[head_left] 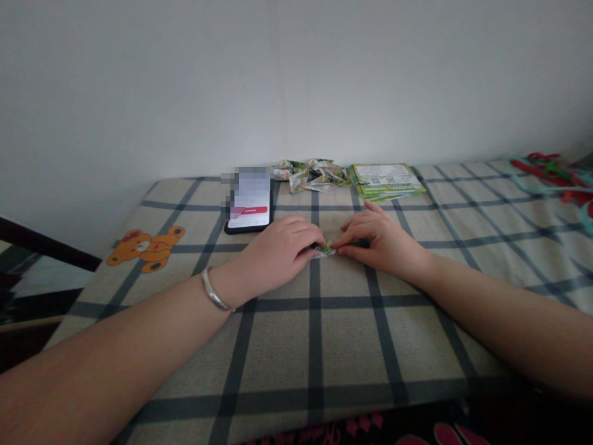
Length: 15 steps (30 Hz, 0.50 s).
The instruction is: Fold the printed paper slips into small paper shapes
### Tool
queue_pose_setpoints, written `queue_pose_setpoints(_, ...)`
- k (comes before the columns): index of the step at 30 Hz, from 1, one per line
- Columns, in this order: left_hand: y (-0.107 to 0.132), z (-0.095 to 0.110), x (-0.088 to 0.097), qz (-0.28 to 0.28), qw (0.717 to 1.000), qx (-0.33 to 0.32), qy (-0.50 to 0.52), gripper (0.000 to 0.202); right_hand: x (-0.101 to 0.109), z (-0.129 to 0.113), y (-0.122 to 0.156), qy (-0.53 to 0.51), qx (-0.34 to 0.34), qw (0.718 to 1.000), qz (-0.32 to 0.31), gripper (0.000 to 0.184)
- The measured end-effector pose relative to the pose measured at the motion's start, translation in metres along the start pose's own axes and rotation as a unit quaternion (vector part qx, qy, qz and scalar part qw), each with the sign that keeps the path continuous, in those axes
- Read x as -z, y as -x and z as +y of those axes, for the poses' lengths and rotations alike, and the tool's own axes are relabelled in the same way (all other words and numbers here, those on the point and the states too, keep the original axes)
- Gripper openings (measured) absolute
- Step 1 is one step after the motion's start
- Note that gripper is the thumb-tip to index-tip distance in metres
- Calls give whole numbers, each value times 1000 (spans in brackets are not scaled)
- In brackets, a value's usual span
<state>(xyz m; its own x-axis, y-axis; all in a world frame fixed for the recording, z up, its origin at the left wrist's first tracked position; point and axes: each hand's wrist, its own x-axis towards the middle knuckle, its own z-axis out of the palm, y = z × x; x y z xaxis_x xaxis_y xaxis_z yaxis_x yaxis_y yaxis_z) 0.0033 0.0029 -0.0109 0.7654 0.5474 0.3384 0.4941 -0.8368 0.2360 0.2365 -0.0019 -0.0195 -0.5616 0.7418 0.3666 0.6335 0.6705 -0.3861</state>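
Note:
My left hand [278, 250] and my right hand [377, 241] meet at the middle of a checked tablecloth [324, 334]. Between their fingertips lies a small folded piece of green printed paper [326, 249], mostly hidden by the fingers. Both hands are closed in a pinch on it and press it down onto the cloth. A silver bangle [214, 292] circles my left wrist.
A phone [250, 204] with a lit screen lies just beyond my left hand. Several folded green paper pieces [312, 174] and a stack of green printed sheets [385, 179] sit by the wall. Red and teal items [558, 173] lie far right. A bear print [146, 247] marks the cloth at left.

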Motion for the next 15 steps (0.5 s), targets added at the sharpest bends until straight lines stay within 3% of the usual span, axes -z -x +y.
queue_pose_setpoints(7, 0, -6, -3, 10, 999, -13, 28, 14, -2, 0, 0, -23, -47, 999, -13, 11)
queue_pose_setpoints(15, 2, -4, -3, 14, 999, -24, -31, 13, -3, 0, -2, -4, -33, 999, -7, 11)
